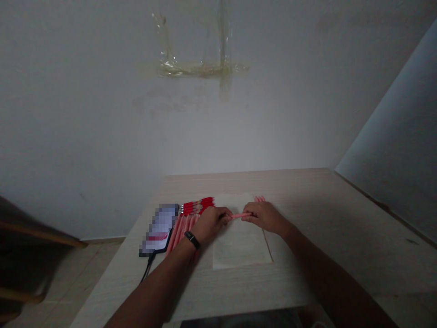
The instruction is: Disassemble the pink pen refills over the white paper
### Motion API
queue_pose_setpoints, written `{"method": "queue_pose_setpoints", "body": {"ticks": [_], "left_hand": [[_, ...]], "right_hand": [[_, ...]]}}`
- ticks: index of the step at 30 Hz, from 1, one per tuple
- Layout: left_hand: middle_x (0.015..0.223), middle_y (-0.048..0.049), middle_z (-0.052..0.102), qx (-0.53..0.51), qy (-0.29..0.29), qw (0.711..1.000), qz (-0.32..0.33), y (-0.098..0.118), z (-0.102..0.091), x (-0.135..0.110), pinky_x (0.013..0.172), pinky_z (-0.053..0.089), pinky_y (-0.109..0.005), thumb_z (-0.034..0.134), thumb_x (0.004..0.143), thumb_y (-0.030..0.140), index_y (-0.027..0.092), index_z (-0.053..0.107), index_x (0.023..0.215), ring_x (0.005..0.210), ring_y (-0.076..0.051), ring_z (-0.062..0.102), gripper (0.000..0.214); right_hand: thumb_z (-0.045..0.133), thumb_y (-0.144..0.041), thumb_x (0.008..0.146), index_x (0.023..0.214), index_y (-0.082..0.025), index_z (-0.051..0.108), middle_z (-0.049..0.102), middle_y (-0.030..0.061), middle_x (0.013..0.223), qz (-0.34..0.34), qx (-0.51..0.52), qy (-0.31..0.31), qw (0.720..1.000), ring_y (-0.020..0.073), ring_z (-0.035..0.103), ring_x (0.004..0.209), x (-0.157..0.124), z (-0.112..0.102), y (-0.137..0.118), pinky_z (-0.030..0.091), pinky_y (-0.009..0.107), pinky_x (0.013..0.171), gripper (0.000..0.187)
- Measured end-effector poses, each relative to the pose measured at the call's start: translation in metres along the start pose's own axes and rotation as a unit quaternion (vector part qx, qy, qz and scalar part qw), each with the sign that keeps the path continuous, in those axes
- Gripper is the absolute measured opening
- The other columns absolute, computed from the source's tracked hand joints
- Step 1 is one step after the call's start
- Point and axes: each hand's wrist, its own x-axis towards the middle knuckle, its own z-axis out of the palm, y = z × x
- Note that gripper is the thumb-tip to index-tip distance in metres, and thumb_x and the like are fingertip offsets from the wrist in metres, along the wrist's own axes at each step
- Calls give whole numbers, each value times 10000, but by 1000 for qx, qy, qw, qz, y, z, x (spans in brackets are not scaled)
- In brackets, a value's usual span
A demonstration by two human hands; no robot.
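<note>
Head view: thin pink stick (241,216) just below and right of frame center, held over the pale sheet (239,250). Long axis runs left to right, nearly level, right end slightly higher; both ends covered by fingers, so can't tell which way the tip points. Left hand (213,222) has thumb and fingers closed on the left end, right hand (266,216) pinches the right end; small gap between the hands, stick bare there. Exact finger contact looks dim and small, so the grip detail is probably only approximate. Dark wristband (192,239) on left wrist. Left of the sheet, a row of pink sticks (175,234) slants up to the right, with red pens (206,203) above them, tips toward the right. More pink tips (260,198) show just above the right hand. Phone (159,232) with blurred-out screen at lower left, dark cable (146,269) at its bottom. Table (341,205) is light, faint wood grain, against a gray wall (102,91); shiny tape (198,70) on it, upper center. Tiled floor (92,264) lower left, dim lighting.
</note>
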Motion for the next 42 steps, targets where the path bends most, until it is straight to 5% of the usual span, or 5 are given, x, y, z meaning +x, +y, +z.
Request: {"method": "queue_pose_setpoints", "body": {"ticks": [8, 42], "left_hand": [[904, -80, 740, 58, 58, 997, -14, -1, 2, -1, 694, 418, -283, 575, 931, 302, 182, 732, 998, 785, -190, 635, 209], [856, -60, 747, 67, 50, 996, -21, 3, 2, -2, 673, 409, -262, 521, 959, 282, 195, 736, 1020, 745, -170, 641, 240]], "right_hand": [[428, -419, 1028, 947, -223, 694, 708, 42, 921, 4, 20, 11, 1000, 205, 622, 927, 0, -3, 6, 330, 418, 1047, 340], [690, -259, 879, 911, -214, 608, 640, -35, 750, 6, 28, 54, 998, 136, 553, 700, 1, 1, 7, 354, 311, 838, 99]]}}
